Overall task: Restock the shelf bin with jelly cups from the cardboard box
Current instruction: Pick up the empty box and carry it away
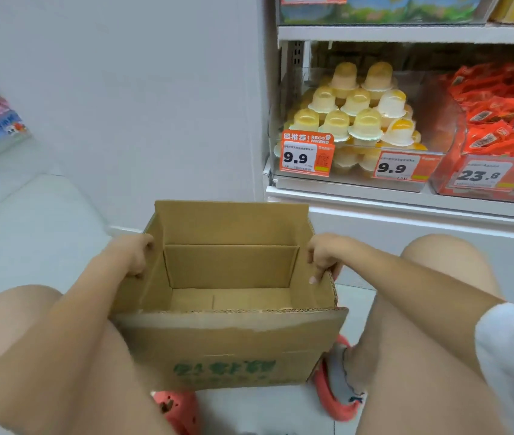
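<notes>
Cardboard fills the space between both hands: the left hand [135,255] grips the box [227,309] by its left wall, and the right hand [323,257] pinches the right wall's top edge, fingers curled over it. One box, brown, flaps up, green print on its near side, nothing inside it, sits on the floor between two bare knees. Beyond it to the right, the clear shelf bin [365,171] holds a heaped pile of yellow jelly cups [365,114], too many to count, behind two 9.9 price tags [307,155].
</notes>
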Motion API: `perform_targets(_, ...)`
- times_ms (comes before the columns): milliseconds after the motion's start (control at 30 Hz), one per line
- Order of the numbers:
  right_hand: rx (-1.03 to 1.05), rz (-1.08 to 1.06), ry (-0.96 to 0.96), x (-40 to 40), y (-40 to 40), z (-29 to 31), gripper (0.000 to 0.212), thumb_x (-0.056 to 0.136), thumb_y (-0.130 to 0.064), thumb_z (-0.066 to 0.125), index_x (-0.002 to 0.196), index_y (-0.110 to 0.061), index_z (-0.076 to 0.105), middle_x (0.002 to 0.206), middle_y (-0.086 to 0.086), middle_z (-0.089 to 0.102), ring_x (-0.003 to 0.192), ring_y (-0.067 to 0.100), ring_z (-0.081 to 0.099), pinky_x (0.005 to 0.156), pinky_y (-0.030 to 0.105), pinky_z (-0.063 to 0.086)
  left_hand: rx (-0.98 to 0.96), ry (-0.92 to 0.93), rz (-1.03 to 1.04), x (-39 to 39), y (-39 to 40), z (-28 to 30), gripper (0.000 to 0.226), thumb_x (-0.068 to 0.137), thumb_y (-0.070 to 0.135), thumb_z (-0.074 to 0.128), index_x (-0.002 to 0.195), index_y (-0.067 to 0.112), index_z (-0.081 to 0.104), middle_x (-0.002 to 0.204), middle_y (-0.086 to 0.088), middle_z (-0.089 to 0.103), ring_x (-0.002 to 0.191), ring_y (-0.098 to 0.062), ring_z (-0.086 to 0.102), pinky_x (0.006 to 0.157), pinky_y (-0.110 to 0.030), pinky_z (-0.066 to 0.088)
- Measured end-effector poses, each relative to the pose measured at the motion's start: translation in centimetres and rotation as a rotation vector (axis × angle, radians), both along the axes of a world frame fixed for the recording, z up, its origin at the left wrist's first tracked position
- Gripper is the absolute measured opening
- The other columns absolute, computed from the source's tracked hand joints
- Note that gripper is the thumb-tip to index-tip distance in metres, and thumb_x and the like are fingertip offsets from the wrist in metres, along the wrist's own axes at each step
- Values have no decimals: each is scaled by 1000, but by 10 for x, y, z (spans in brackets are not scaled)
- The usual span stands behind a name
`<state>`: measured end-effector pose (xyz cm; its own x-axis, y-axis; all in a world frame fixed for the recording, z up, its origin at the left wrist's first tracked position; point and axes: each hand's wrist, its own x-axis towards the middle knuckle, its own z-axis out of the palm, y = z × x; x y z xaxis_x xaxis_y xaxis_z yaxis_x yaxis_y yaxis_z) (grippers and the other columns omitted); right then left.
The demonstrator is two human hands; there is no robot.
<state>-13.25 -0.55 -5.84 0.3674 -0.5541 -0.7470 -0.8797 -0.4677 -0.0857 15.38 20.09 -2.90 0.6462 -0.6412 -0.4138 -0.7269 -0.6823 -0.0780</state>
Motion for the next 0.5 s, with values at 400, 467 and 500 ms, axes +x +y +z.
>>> perform_targets(400, 63, 466, -222, 220, 50, 61, 62, 74, -11, 80, 128, -2, 51, 113, 15, 67, 82, 28, 69, 60, 29, 60, -271, -91, 575, 61, 200, 56, 45, 70, 5, 75, 111, 13, 57, 99, -6, 54, 88, -25, 48, 75, -32, 46)
perform_targets(467, 58, 518, -299, 243, 62, 77, 66, 74, -8, 80, 131, -7, 49, 118, 14, 63, 73, 24, 66, 45, 23, 55, -353, -105, 670, 57, 231, 50, 46, 68, 6, 76, 109, 15, 57, 99, -7, 56, 87, -26, 49, 71, -32, 45)
perform_targets(500, 55, 536, -325, 253, 67, 81, 67, 73, -8, 80, 133, -9, 48, 120, 14, 62, 69, 21, 65, 43, 22, 54, -386, -110, 705, 56, 244, 46, 46, 67, 6, 76, 108, 16, 57, 101, -9, 59, 86, -26, 50, 68, -31, 43)
